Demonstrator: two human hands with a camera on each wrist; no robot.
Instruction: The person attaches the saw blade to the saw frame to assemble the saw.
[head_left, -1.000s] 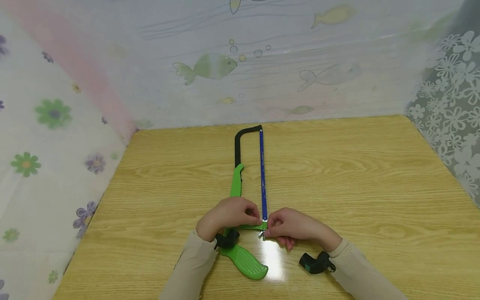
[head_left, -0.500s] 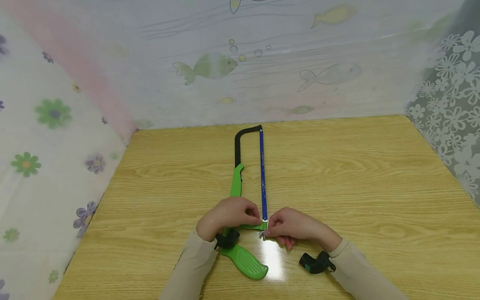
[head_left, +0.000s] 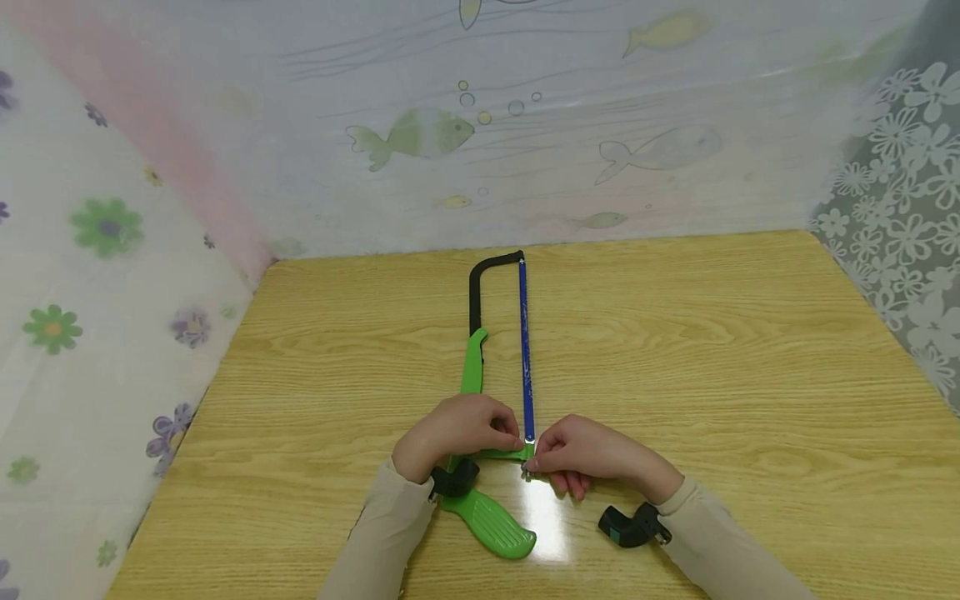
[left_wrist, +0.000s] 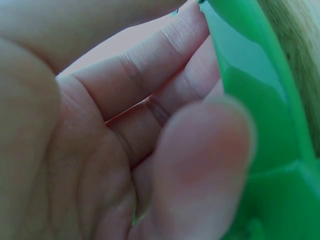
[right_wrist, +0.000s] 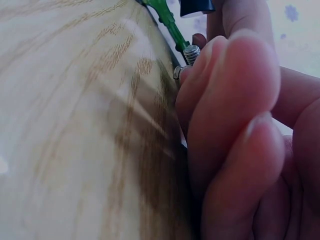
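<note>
Wooden table and patterned curtains

A light wood-grain table [head_left: 750, 375] is enclosed by sheer curtains: fish [head_left: 412, 132] are printed behind, coloured flowers [head_left: 107, 225] at one side, white blossoms [head_left: 900, 217] at the other.

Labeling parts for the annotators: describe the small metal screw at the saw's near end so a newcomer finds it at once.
Start at the wooden table and find the green-handled hacksaw lying lengthwise on it. Follow its blue blade toward the person to where both hands meet; the right hand pinches the screw there. It is the only small, shiny, threaded metal piece.
</note>
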